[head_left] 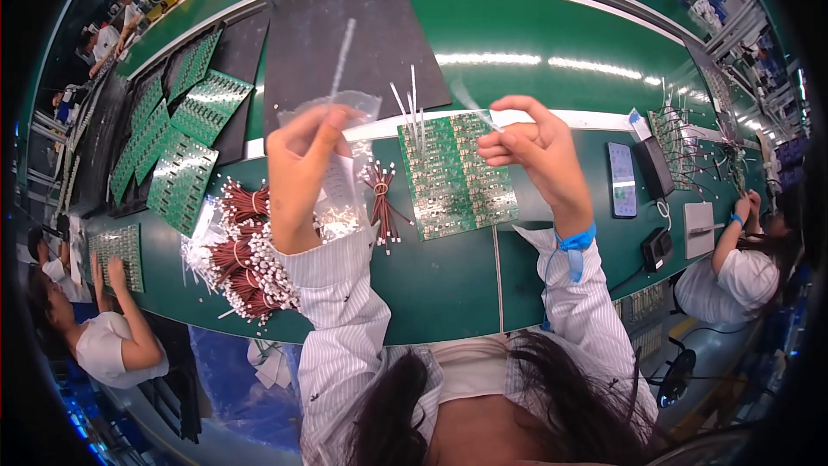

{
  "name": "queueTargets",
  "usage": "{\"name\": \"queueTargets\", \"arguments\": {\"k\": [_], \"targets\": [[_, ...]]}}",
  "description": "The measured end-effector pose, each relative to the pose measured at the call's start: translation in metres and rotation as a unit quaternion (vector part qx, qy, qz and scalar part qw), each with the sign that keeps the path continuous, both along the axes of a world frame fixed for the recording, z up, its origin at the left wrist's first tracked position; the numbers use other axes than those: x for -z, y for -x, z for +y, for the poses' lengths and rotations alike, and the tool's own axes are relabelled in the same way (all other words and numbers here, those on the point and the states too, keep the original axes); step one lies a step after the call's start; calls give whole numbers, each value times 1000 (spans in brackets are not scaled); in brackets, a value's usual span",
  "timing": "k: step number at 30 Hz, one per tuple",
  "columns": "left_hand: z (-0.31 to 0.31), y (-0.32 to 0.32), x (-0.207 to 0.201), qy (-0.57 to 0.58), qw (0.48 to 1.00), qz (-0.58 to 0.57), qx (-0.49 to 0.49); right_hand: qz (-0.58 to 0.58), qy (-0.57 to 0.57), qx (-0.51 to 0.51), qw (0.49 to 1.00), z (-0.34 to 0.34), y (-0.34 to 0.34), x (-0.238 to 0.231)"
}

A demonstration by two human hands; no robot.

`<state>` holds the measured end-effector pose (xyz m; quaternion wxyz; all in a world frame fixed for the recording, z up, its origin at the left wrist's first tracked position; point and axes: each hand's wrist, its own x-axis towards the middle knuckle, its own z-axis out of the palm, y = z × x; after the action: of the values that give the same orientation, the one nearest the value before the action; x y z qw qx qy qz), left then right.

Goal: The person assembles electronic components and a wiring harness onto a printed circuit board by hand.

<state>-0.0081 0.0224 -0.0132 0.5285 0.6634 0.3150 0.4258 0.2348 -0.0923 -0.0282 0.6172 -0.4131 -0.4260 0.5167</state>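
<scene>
My left hand is raised, its thumb and fingers pinched on a thin white strip that points up. Just behind and below these fingers is a clear plastic bag; whether they grip it too is hidden. My right hand, a blue band at its wrist, pinches a thin whitish strip, blurred at its far end. Between and below both hands a green circuit board lies on the table. Several white strips stand up from its upper left part.
Left of the board lie a small bundle of brown wires and a larger heap of wire bundles with white connectors. Circuit boards rest on black sheets farther left. A phone and black box lie right. Co-workers sit on both sides.
</scene>
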Motion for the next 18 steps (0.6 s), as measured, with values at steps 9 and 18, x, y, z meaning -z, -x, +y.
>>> {"name": "queueTargets", "arguments": {"k": [9,18], "targets": [[-6,7,-12,16,999,-31,-12,-62,79,-7,995,21,-5,95],[-7,8,-11,16,999,-40,11,-330,-19,40,943,30,30,124]]}}
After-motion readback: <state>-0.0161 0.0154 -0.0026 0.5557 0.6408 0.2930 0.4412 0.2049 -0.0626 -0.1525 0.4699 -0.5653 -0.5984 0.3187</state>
